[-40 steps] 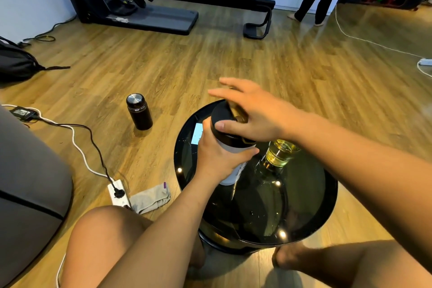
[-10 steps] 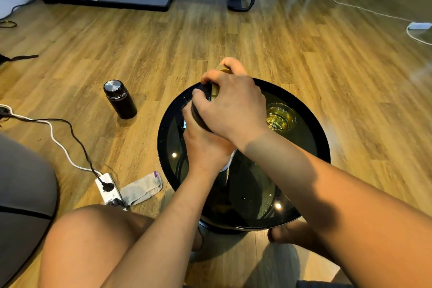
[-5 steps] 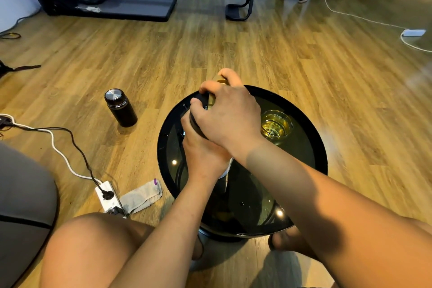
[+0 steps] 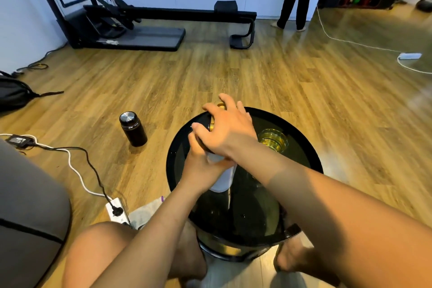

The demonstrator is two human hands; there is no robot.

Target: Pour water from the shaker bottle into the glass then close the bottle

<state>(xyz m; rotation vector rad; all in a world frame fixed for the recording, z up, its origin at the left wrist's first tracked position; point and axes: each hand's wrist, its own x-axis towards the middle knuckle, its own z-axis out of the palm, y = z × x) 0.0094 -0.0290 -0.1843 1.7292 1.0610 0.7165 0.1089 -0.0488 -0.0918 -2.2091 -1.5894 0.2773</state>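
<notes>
The shaker bottle (image 4: 222, 177) stands upright on the round black table (image 4: 304, 161), its white body wrapped by the left hand (image 4: 201, 166). The right hand (image 4: 228, 131) is cupped over its dark lid, fingers curled. It looks rigid, light and possibly wet; the mid-body grip suits it. The fragile glass (image 4: 272, 140) stands just right of that hand.

Soft, even indoor light, pale sheen across the wooden plank floor (image 4: 292, 72) at upper right, small bright glints on the round glossy black glass table (image 4: 311, 163), shadow darkening the near forearms, wide-angle bowing at the edges, slight softness at far right.
</notes>
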